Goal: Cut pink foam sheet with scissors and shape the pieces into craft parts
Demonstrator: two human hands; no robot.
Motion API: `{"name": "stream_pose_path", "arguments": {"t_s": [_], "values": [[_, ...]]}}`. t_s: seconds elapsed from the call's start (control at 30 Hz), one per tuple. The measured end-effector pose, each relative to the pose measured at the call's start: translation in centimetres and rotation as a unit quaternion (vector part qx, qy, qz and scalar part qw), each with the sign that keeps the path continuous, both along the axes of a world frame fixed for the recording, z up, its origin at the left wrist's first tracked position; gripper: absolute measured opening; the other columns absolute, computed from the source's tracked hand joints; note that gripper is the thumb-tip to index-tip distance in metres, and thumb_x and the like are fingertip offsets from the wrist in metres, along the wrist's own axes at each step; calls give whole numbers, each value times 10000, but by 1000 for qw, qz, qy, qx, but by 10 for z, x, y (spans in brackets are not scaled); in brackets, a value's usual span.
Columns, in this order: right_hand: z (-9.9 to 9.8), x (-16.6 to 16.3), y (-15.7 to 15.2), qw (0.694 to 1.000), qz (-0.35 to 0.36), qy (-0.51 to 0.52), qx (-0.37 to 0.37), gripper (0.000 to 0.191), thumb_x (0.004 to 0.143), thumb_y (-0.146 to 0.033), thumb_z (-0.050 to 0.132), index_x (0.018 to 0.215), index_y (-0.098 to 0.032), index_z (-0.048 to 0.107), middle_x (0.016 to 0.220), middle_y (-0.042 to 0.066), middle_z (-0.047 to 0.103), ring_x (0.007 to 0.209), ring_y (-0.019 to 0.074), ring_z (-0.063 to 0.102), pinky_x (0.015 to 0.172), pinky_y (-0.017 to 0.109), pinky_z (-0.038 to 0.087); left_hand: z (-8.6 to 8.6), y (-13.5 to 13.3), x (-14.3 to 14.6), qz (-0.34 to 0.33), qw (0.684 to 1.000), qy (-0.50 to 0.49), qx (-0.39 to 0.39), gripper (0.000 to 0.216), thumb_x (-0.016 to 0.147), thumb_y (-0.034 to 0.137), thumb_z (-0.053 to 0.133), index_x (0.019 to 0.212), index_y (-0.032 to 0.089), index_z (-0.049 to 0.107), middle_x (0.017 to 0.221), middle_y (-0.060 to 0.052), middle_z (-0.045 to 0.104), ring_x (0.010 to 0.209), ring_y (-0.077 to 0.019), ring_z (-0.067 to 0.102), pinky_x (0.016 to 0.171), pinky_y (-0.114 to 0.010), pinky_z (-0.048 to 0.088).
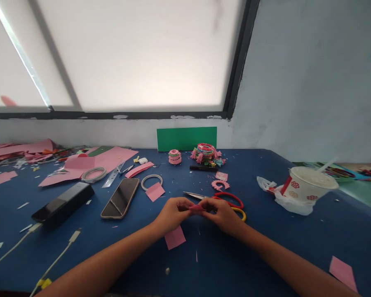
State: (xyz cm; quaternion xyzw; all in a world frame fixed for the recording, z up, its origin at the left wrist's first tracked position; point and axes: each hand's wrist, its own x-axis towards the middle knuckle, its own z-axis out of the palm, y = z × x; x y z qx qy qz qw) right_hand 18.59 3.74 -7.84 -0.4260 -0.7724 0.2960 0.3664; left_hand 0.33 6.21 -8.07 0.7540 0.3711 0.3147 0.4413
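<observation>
Between my two hands is a small folded piece of pink paper [197, 208], pinched from both sides. My left hand [174, 213] grips its left end with thumb and fingers. On the other end, my right hand [221, 213] is closed in a similar pinch. Scissors [228, 199] with red and yellow handles lie just behind and partly under my right hand, blades pointing left. A square of pink paper [175, 238] rests on the table below my left hand. Another pink square [155, 192] overlaps a roll of tape [151, 182].
A phone [120, 198] and a black power bank [63, 203] with cables lie left. Pink paper sheets and scraps [89, 163] spread at the back left. Paper ornaments [205, 153] and a black marker [203, 168] sit near a green board [187, 138]. A drink cup [307, 185] stands right.
</observation>
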Motion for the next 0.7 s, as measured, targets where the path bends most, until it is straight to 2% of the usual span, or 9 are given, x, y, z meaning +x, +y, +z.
{"name": "stream_pose_path", "arguments": {"t_s": [0.17, 0.3, 0.4, 0.47, 0.7], "values": [[-6, 7, 5, 998, 5, -17, 56, 160, 818, -294, 580, 803, -157, 662, 760, 53, 671, 706, 166, 601, 649, 274, 460, 4, 5, -6, -33, 998, 33, 35, 199, 801, 276, 568, 837, 116, 679, 808, -73, 705, 760, -177, 640, 698, -279, 492], [-13, 13, 5, 990, 76, -65, 102, 147, 827, -240, 563, 789, -169, 686, 828, 76, 661, 783, 176, 594, 731, 293, 451, 15, 4, -17, -117, 984, 90, 101, 128, 767, 223, 607, 837, 212, 713, 913, -42, 694, 884, -182, 592, 843, -301, 423], [-14, 16, 0, 980, 127, -106, 114, 193, 859, -220, 511, 872, -186, 701, 874, 90, 649, 794, 180, 590, 706, 291, 451, 24, -2, -24, -199, 932, 191, 234, 184, 820, 218, 541, 910, 233, 701, 1012, -58, 659, 958, -201, 541, 877, -323, 383], [-13, 18, -3, 973, 143, -138, 116, 222, 879, -207, 478, 941, -185, 690, 916, 100, 640, 818, 183, 587, 706, 291, 449, 26, -7, -25, -215, 896, 246, 300, 220, 860, 221, 480, 926, 222, 691, 1028, -69, 638, 949, -198, 536, 852, -312, 392], [-4, 21, 6, 962, 177, -192, 85, 134, 848, -135, 520, 873, -148, 651, 918, 66, 618, 816, 148, 582, 748, 251, 445, 24, -7, -20, -196, 900, 280, 270, 148, 812, 181, 549, 881, 192, 680, 911, -40, 625, 820, -150, 575, 759, -227, 426]]}}
